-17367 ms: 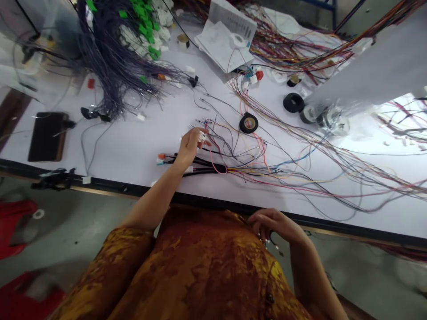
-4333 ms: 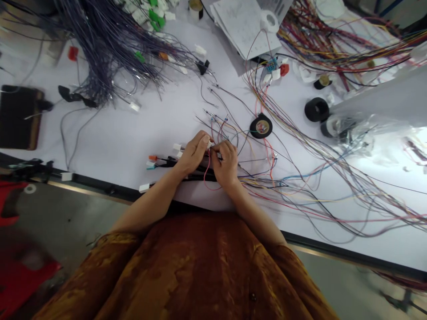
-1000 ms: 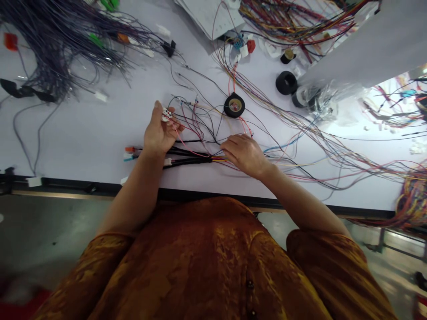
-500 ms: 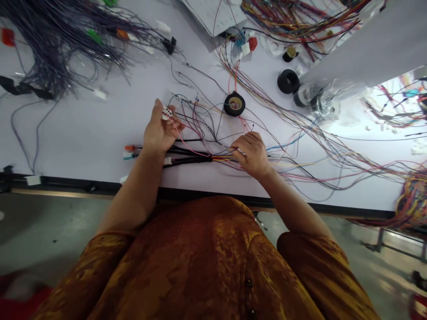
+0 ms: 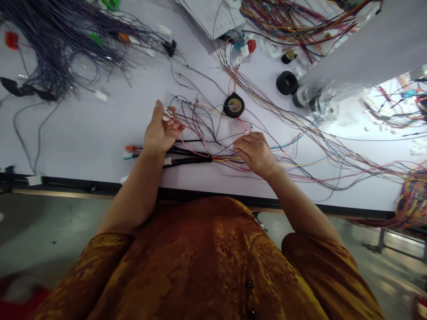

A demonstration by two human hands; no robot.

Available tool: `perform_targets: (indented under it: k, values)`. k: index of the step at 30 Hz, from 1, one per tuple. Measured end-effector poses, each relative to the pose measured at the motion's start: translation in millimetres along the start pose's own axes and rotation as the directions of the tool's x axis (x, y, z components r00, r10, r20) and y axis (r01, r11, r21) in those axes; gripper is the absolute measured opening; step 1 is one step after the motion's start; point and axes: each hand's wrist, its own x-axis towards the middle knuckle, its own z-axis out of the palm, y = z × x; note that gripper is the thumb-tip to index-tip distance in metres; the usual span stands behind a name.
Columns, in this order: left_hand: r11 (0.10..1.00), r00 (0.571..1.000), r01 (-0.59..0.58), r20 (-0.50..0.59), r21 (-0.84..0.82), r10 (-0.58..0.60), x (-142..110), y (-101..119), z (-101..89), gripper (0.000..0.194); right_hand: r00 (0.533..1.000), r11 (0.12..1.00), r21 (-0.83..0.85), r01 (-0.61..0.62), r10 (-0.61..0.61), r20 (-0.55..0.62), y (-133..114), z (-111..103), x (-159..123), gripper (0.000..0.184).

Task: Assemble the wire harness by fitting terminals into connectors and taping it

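My left hand grips a white connector housing between thumb and fingers, its face with dark holes turned up. A pink wire runs from it down to the black-taped branches of a wire harness on the table. My right hand is closed, palm down, over the loose wires to the right of the taped junction; whatever its fingertips pinch is hidden. Loose wire ends with metal terminals lie between the hands. Just above my right hand rests a roll of black tape.
A heap of purple-grey wires fills the table's upper left. Long coloured wires stretch to the right edge. Other black tape rolls stand by a pale slanted post. Papers lie at the back; the table's dark edge runs along my body.
My right hand has shifted slightly right and turned further palm down, so the pale item seen at its fingers before is now hidden. My left hand stays almost still with the connector housing.
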Motion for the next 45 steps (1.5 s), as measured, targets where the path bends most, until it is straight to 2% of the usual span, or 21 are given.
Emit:
perform_targets:
  k: [3, 5, 7, 10, 13, 16, 17, 19, 22, 24, 25, 26, 28, 30, 33, 35, 36, 38, 41, 43, 45]
  values:
    - [1.0, 1.0, -0.007, -0.018, 0.017, 0.007, 0, 0, 0.4, 0.046, 0.985, 0.977, 0.122, 0.175, -0.175, -0.01, -17, 6, 3, 0.018]
    - [0.999, 0.999, -0.009, -0.033, 0.031, 0.01, 0, -1, 0.6, 0.05, 0.978, 0.965, 0.17, 0.202, -0.209, 0.025, -18, 8, 3, 0.019]
    - [0.999, 0.999, -0.007, -0.038, 0.036, 0.008, 1, -1, 0.9, 0.051, 0.994, 0.983, 0.153, 0.106, -0.111, 0.025, -6, 6, 0, 0.02]
    - [0.999, 0.999, 0.002, -0.035, 0.032, -0.001, 1, 0, 1.6, 0.048, 0.987, 0.986, 0.048, -0.16, 0.16, 0.004, 23, -4, -9, 0.016]
    - [0.999, 0.999, 0.015, -0.04, 0.028, -0.014, 1, 0, 2.0, 0.047, 0.921, 0.922, -0.018, -0.387, 0.388, 0.039, 44, -11, -18, 0.012]
    - [1.0, 0.999, 0.009, -0.04, 0.025, -0.008, 1, 0, 1.4, 0.048, 0.857, 0.857, -0.011, -0.515, 0.514, -0.024, 48, -10, -21, 0.012]
    - [1.0, 0.999, 0.008, -0.04, 0.026, -0.007, 1, 0, 1.1, 0.047, 0.856, 0.857, 0.001, -0.515, 0.515, -0.056, 46, -8, -21, 0.012]
    - [1.0, 0.999, 0.005, -0.041, 0.026, -0.004, 1, 0, 0.4, 0.045, 0.893, 0.9, 0.02, -0.436, 0.435, -0.118, 38, -3, -19, 0.014]
    - [1.0, 0.999, 0.007, -0.042, 0.021, -0.006, 1, -1, 0.0, 0.043, 0.97, 0.982, 0.051, -0.179, 0.185, -0.155, 18, 4, -15, 0.017]
    - [1.0, 0.999, 0.003, -0.035, 0.024, -0.002, 1, -1, 0.2, 0.044, 0.98, 0.988, 0.137, -0.074, 0.098, -0.172, 4, 4, -12, 0.017]
    - [1.0, 0.999, -0.003, -0.034, 0.027, 0.004, 1, -1, 0.5, 0.045, 0.972, 0.974, 0.214, -0.08, 0.124, -0.2, -1, 2, -12, 0.018]
    - [1.0, 0.999, -0.008, -0.035, 0.03, 0.009, 1, -1, 0.9, 0.046, 0.954, 0.945, 0.306, -0.118, 0.194, -0.23, -4, -1, -11, 0.018]
    - [1.0, 0.999, -0.011, -0.042, 0.028, 0.012, 0, -1, 1.6, 0.047, 0.896, 0.834, 0.506, -0.222, 0.379, -0.232, -3, -13, -14, 0.018]
    - [1.0, 0.999, -0.001, -0.045, 0.02, 0.002, 0, -1, 2.2, 0.045, 0.866, 0.68, 0.677, -0.281, 0.484, -0.127, 6, -26, -19, 0.019]
    - [1.0, 0.999, 0.013, -0.05, 0.011, -0.013, 0, 0, 2.9, 0.043, 0.888, 0.402, 0.88, -0.253, 0.457, 0.046, 23, -32, -32, 0.032]
    - [1.0, 0.998, 0.014, -0.064, 0.009, -0.013, 0, 0, 3.1, 0.045, 0.907, 0.226, 0.947, -0.229, 0.404, 0.123, 30, -21, -40, 0.053]
    - [1.0, 0.997, 0.012, -0.071, 0.011, -0.011, 0, 0, 3.2, 0.047, 0.905, 0.171, 0.962, -0.211, 0.406, 0.126, 31, -12, -42, 0.063]
    - [1.0, 0.997, 0.005, -0.074, 0.014, -0.004, 1, 0, 3.1, 0.049, 0.872, 0.115, 0.981, -0.154, 0.483, 0.08, 25, 10, -44, 0.072]
    - [1.0, 0.998, 0.009, -0.059, 0.012, -0.008, 1, 0, 2.4, 0.049, 0.775, 0.041, 0.996, -0.076, 0.631, 0.033, 5, 39, -39, 0.066]
    - [1.0, 0.998, 0.012, -0.058, 0.014, -0.011, 1, 0, 1.7, 0.048, 0.763, -0.003, 0.997, -0.084, 0.643, 0.066, -9, 50, -35, 0.061]
    - [1.0, 0.999, 0.011, -0.053, 0.022, -0.01, 1, 0, 1.3, 0.045, 0.763, 0.011, 0.993, -0.119, 0.641, 0.085, -18, 54, -30, 0.052]
